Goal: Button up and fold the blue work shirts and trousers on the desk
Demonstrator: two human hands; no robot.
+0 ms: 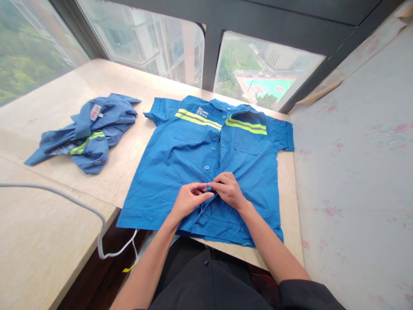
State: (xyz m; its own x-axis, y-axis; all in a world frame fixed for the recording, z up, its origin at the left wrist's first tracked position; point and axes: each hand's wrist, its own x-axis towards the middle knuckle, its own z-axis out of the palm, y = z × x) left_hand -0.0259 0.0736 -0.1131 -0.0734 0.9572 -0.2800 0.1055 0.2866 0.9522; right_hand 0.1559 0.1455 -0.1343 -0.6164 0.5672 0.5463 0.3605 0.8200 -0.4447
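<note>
A blue short-sleeved work shirt [155, 181] with yellow-green reflective stripes lies spread out, front side up, its collar towards the window. Several buttons run down its front placket, and the upper front edges lie apart. At the lower placket my left hand [190, 199] pinches the shirt's edge beside a small button [208, 187]. From the other side my right hand [229, 189] grips the cloth at that same button, fingers closed. The fingertips of both hands almost meet there. Whether the button sits in a buttonhole is hidden by the fingers.
A crumpled blue garment [111, 125] with a reflective stripe lies on the pale ledge [129, 82] to the left. A white cable [80, 206] loops over the left counter [41, 232]. Windows rise behind, and a floral-papered wall [351, 172] stands at the right.
</note>
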